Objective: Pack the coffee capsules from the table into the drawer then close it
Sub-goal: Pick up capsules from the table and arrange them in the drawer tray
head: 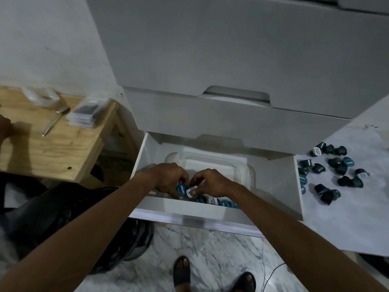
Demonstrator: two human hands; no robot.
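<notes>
The bottom white drawer (280, 186) stands pulled open below me. Both hands reach into its near left part. My left hand (168, 178) pinches a blue-lidded coffee capsule (181, 189). Beside it my right hand (212, 182) grips a white-lidded capsule (192, 191). The two capsules touch each other. A row of several capsules (219, 202) lies along the drawer's front wall, partly hidden by it. Several dark teal capsules (336, 165) lie scattered on the white table (357, 218) to the right.
A clear plastic tray (242, 167) sits inside the drawer. Closed drawers (231, 123) rise above it. A wooden stool (52, 148) with a spoon and packets stands on the left, a dark bag (63, 218) under my left arm. My sandalled feet (182, 272) rest on marble floor.
</notes>
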